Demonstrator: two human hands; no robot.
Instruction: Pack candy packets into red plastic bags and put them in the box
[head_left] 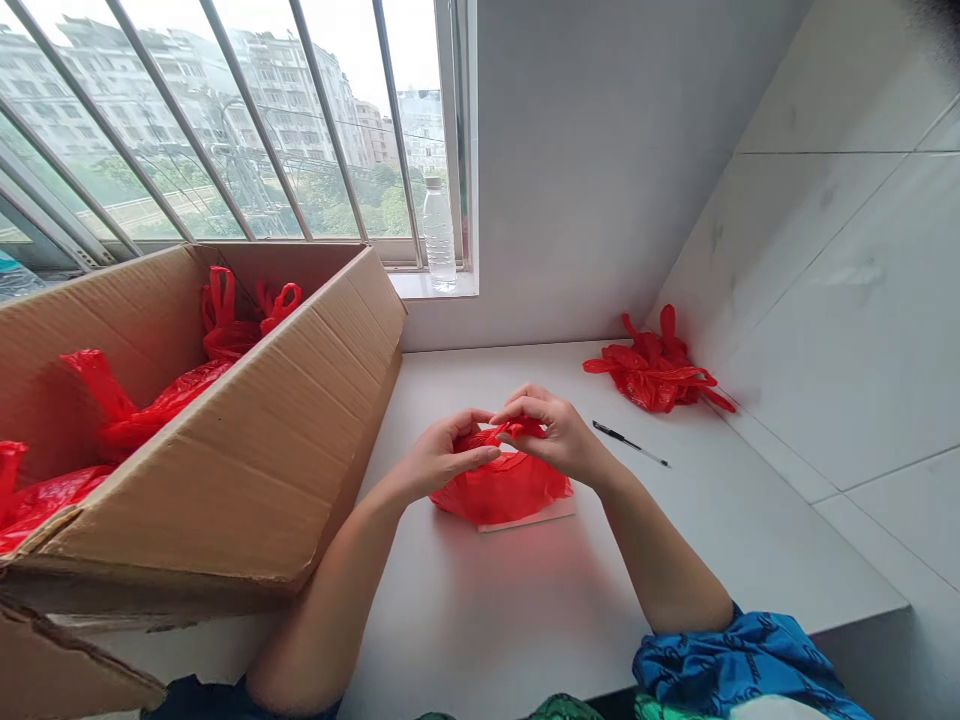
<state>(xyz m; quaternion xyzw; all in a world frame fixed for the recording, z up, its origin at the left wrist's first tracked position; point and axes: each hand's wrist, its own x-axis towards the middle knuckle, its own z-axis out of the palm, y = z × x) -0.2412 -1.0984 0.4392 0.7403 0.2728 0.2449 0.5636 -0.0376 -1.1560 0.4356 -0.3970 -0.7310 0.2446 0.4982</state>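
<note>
A red plastic bag (510, 490) sits on the white table in front of me, bulging with contents I cannot make out. My left hand (457, 450) pinches the top of the bag from the left. From the right, my right hand (544, 425) grips the gathered handles, its fingertips close to those of the left. Between the hands the red plastic is twisted or bunched; whether it is knotted is hidden by the fingers. A flat pale piece (529, 518), perhaps card or paper, shows under the bag's front edge.
To the left stands a large open cardboard box (247, 430) with several tied red bags (172, 405) inside. A heap of red bags (652, 365) lies by the tiled wall, near a black pen (630, 442). On the sill of the barred window is a clear bottle (439, 235).
</note>
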